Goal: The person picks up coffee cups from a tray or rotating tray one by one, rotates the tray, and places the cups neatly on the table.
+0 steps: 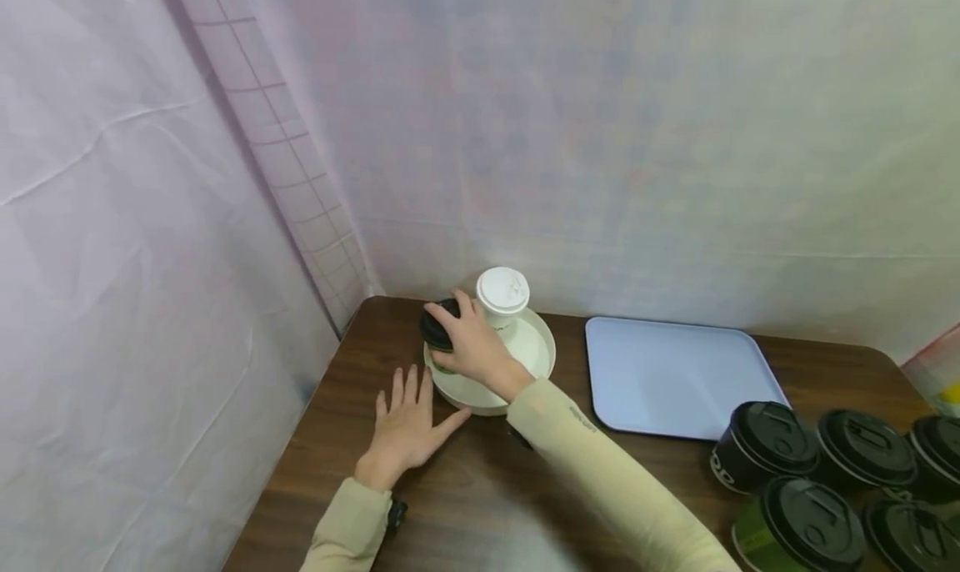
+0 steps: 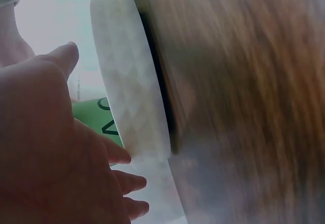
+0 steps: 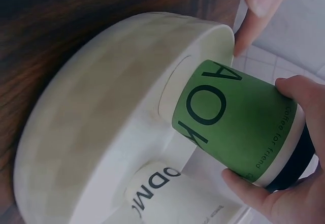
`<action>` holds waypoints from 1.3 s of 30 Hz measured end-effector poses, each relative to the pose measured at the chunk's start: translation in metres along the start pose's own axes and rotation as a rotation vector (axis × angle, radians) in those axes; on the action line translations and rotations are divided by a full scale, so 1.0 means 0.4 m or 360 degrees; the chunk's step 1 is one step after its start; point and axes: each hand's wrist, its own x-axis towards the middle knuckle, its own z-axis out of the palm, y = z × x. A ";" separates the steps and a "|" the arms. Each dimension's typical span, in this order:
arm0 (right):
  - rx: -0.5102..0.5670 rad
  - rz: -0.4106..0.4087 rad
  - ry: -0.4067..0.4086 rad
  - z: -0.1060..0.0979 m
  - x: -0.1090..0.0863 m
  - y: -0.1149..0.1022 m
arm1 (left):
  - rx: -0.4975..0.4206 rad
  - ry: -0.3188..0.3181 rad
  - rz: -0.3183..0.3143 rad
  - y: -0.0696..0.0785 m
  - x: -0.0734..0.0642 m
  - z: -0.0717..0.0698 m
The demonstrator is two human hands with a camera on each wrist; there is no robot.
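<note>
My right hand (image 1: 474, 345) grips a green paper coffee cup (image 3: 238, 115) near its black lid (image 1: 437, 325). The cup is over the left part of a round white tray (image 1: 546, 359); its base is at the tray floor in the right wrist view, and whether it bears weight I cannot tell. Beside it on the tray stands a white paper cup (image 3: 177, 196) with a white lid (image 1: 503, 288). My left hand (image 1: 407, 434) has its fingers spread at the tray's near left side. In the left wrist view its fingertips (image 2: 133, 182) are close to the tray wall; contact is unclear.
A pale blue rectangular tray (image 1: 675, 376) lies to the right on the brown wooden table (image 1: 465, 505). Several black-lidded cups, among them a green one (image 1: 798, 526) and a black one (image 1: 761, 447), are grouped at the right front. White curtains (image 1: 615, 138) hang behind and left.
</note>
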 end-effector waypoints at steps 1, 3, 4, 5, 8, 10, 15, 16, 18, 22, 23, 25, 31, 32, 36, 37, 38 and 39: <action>0.0006 -0.0004 0.0010 -0.002 -0.005 0.004 | -0.0001 0.0001 0.0003 0.002 -0.001 0.002; 0.0018 -0.0005 0.0030 -0.005 -0.015 0.010 | 0.0008 -0.0002 0.0007 0.006 -0.004 0.006; 0.0021 -0.0003 0.0037 -0.008 -0.020 0.013 | 0.0007 -0.0001 0.0008 0.008 -0.004 0.010; 0.0030 0.0000 0.0045 -0.010 -0.025 0.016 | 0.0006 -0.0003 0.0008 0.009 -0.005 0.012; 0.0041 0.0003 0.0084 -0.021 -0.041 0.021 | 0.0011 -0.0010 0.0010 0.010 -0.006 0.018; 0.0039 -0.0008 0.0124 -0.030 -0.051 0.021 | 0.0001 -0.0009 0.0013 0.009 -0.005 0.020; 0.0026 -0.0042 0.0208 -0.052 -0.078 0.018 | -0.0018 -0.0008 0.0006 0.005 -0.004 0.015; 0.0026 -0.0047 0.0220 -0.057 -0.083 0.018 | -0.0018 -0.0008 0.0002 0.004 -0.004 0.014; 0.0020 -0.0052 0.0238 -0.065 -0.093 0.019 | -0.0021 -0.0010 0.0001 0.001 -0.002 0.012; 0.0001 -0.0026 0.0280 -0.081 -0.113 0.027 | -0.0016 -0.0008 0.0009 -0.009 0.003 0.008; -0.0004 -0.0014 0.0292 -0.085 -0.119 0.030 | -0.0014 -0.0012 0.0010 -0.012 0.005 0.007; -0.0006 0.0015 0.0320 -0.093 -0.130 0.038 | -0.0013 -0.0018 0.0006 -0.020 0.008 0.004; 0.0004 0.0107 0.0425 -0.115 -0.177 0.069 | -0.0019 -0.0033 -0.0018 -0.039 0.018 -0.007; 0.0004 0.0118 0.0445 -0.116 -0.187 0.075 | -0.0022 -0.0036 -0.0024 -0.042 0.020 -0.009; 0.0003 0.0163 0.0490 -0.114 -0.228 0.098 | -0.0034 -0.0043 -0.0051 -0.059 0.027 -0.009; 0.0008 0.0175 0.0501 -0.114 -0.238 0.103 | -0.0036 -0.0045 -0.0056 -0.063 0.029 -0.009; 0.0008 0.0187 0.0512 -0.112 -0.248 0.109 | -0.0040 -0.0047 -0.0061 -0.068 0.031 -0.008; 0.0007 0.0199 0.0522 -0.111 -0.258 0.114 | -0.0042 -0.0046 -0.0063 -0.072 0.033 -0.008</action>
